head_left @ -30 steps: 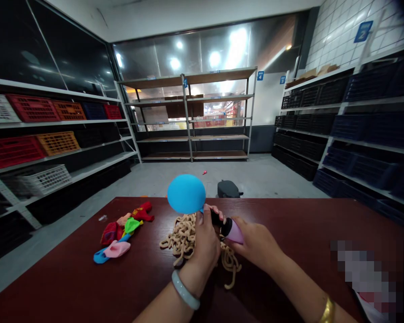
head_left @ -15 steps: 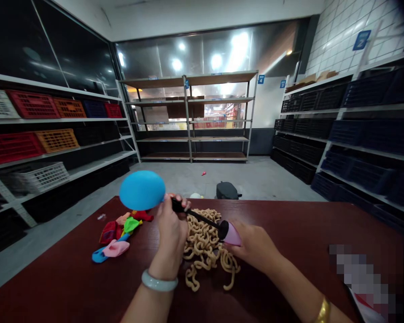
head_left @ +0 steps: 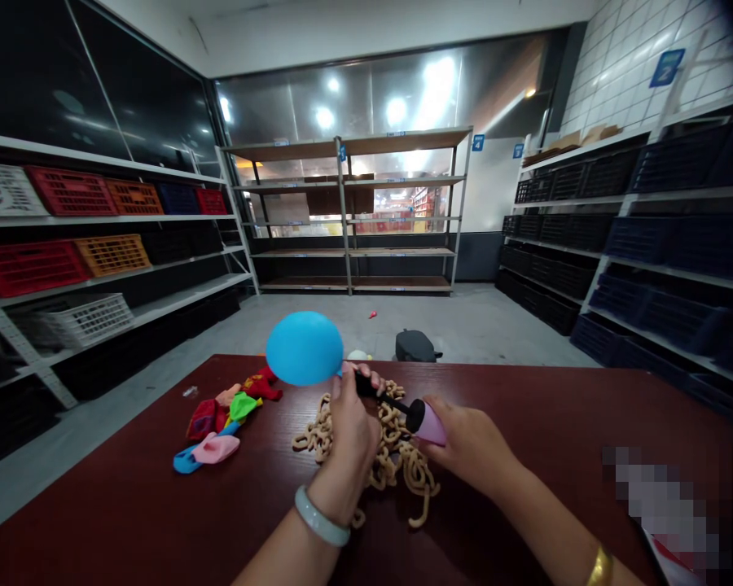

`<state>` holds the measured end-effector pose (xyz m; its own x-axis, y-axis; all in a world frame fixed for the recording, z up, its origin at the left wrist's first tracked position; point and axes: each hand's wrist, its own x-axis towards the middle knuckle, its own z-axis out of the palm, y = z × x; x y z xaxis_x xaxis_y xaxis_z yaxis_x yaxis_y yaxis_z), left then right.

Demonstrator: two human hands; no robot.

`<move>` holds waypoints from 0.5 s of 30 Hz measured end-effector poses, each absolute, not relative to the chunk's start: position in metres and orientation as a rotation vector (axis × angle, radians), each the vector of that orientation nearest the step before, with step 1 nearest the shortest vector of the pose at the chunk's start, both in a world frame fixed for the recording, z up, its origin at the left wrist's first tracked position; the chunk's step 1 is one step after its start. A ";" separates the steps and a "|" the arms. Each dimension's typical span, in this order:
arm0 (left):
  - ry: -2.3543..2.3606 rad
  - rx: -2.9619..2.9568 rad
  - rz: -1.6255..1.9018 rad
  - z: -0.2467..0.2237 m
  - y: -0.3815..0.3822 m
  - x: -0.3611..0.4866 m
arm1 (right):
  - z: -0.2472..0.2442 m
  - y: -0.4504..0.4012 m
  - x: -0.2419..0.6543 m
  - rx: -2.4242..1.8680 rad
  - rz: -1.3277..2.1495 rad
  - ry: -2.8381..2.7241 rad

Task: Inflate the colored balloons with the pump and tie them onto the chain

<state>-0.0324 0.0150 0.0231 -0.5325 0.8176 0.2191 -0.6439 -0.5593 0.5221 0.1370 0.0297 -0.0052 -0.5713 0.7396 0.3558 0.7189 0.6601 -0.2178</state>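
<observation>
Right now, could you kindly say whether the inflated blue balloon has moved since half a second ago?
Yes, the inflated blue balloon has moved right, away from the deflated balloons.

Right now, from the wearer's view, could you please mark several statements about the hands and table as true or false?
1. The left hand is at the neck of the inflated blue balloon. True.
2. The right hand grips the black end of the pump. False: it grips the purple end.
3. The limp balloons lie right of the beige heap. False: they lie left of it.
4. A pale bangle circles the left wrist. True.
</observation>
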 end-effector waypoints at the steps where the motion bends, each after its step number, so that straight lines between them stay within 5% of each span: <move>1: 0.488 0.565 2.093 0.020 0.014 -0.023 | -0.004 0.028 0.136 -1.145 0.076 -2.453; 15: 0.558 0.566 2.035 0.019 0.012 -0.019 | 0.002 0.020 0.128 -1.180 0.174 -2.435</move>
